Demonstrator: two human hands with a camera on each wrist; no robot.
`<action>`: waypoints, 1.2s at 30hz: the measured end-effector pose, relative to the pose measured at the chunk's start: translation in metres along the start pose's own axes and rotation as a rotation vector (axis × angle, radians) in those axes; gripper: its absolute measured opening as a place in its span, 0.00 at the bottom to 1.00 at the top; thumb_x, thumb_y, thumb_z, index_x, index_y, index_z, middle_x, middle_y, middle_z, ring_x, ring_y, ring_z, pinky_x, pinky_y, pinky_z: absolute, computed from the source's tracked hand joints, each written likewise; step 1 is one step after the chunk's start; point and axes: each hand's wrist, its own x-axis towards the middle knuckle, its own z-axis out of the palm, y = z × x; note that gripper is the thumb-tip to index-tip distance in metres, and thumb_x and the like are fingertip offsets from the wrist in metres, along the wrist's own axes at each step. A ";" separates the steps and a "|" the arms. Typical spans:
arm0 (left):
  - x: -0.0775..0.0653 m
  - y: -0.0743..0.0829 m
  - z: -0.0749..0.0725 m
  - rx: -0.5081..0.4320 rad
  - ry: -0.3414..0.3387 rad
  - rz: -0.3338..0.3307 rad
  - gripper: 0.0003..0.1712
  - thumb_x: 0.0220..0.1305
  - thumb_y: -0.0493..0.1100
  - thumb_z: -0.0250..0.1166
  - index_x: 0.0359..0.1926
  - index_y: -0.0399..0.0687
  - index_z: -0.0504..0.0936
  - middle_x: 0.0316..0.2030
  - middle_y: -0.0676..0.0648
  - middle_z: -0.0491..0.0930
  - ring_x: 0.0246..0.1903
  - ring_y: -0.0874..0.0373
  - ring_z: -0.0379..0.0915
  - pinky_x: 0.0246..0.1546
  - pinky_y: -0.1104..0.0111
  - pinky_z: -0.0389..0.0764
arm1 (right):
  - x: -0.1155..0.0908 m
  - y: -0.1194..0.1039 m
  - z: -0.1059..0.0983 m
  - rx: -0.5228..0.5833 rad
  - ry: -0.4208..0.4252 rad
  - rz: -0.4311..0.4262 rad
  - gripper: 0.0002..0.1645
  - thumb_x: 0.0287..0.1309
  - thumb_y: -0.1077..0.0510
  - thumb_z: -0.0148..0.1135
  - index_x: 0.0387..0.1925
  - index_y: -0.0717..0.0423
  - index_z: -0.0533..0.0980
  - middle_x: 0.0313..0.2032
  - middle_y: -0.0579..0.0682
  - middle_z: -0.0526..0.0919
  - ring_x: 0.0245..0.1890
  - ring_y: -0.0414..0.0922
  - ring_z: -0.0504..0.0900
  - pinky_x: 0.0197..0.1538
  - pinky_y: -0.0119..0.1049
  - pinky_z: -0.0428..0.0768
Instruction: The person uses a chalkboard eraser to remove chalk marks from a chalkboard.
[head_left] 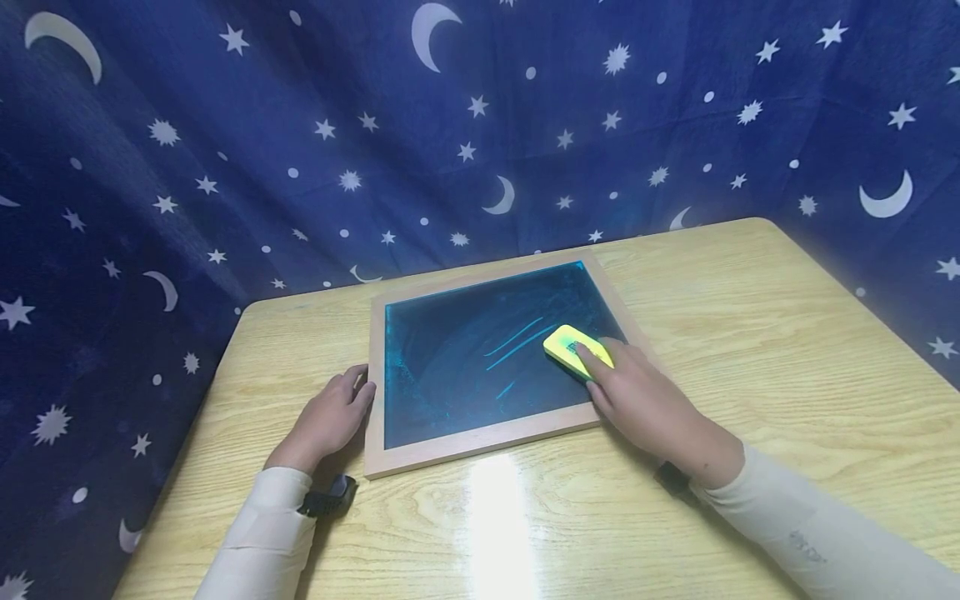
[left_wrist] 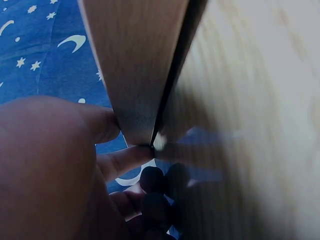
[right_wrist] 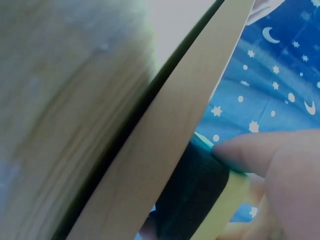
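A wood-framed chalkboard (head_left: 450,367) lies on the table, with blue chalk strokes (head_left: 517,343) and faint smears on its dark surface. My right hand (head_left: 648,404) grips a yellow chalkboard eraser (head_left: 564,340) over the right part of the board, just right of the strokes. In the right wrist view, the eraser's dark felt (right_wrist: 192,187) faces the board beside the wooden frame (right_wrist: 165,120). At the left side of the board, my left hand (head_left: 330,417) rests with thumb and fingertips against the frame. The left wrist view shows the thumb (left_wrist: 102,122) touching the frame's edge (left_wrist: 132,65).
The light wooden table (head_left: 787,350) extends around the board, with a bright glare in front. A blue curtain (head_left: 480,125) with moons and stars hangs behind and beside it. Dark wrist straps (head_left: 330,497) sit on both wrists.
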 end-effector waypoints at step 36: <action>0.001 -0.001 0.000 0.003 -0.009 0.000 0.34 0.80 0.55 0.39 0.76 0.37 0.57 0.72 0.29 0.61 0.72 0.30 0.54 0.69 0.37 0.59 | -0.002 -0.029 0.007 0.017 -0.009 -0.138 0.30 0.66 0.58 0.61 0.68 0.54 0.71 0.59 0.66 0.74 0.55 0.60 0.77 0.53 0.53 0.82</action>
